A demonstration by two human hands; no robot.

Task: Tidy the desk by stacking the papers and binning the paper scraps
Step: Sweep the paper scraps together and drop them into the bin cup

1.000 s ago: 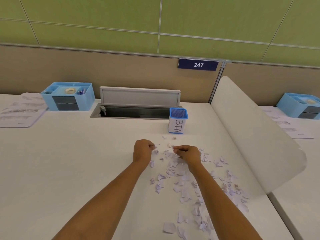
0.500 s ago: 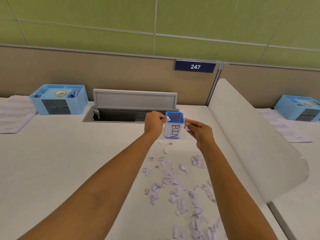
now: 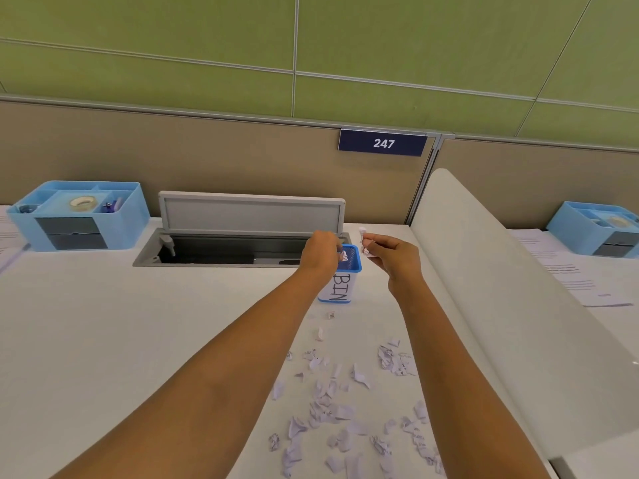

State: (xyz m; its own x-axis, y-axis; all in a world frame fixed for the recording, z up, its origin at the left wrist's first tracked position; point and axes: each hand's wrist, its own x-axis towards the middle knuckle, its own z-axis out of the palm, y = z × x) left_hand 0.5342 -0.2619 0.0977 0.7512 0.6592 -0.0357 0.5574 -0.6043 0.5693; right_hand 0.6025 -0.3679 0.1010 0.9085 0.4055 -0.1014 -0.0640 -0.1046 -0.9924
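A small blue mesh cup labelled BIN (image 3: 350,267) stands on the white desk beside the cable tray. My left hand (image 3: 321,249) hovers over its left rim, pinching a crumpled paper scrap (image 3: 343,255) above the opening. My right hand (image 3: 392,254) is just right of the bin, fingers closed on several small scraps (image 3: 364,240). Several torn paper scraps (image 3: 332,402) lie scattered on the desk between my forearms and nearer to me. Printed papers (image 3: 7,243) lie at the far left edge, mostly out of view.
A blue desk organiser (image 3: 77,216) with tape sits at back left. An open cable tray with a raised lid (image 3: 249,216) lies behind the bin. A white curved divider (image 3: 491,288) bounds the desk on the right; beyond it are more papers (image 3: 574,274) and another organiser (image 3: 598,229).
Both hands rose from the scrap pile with scraps and moved forward to the bin. The left hand has now moved over the bin's opening; the right hand holds beside it.
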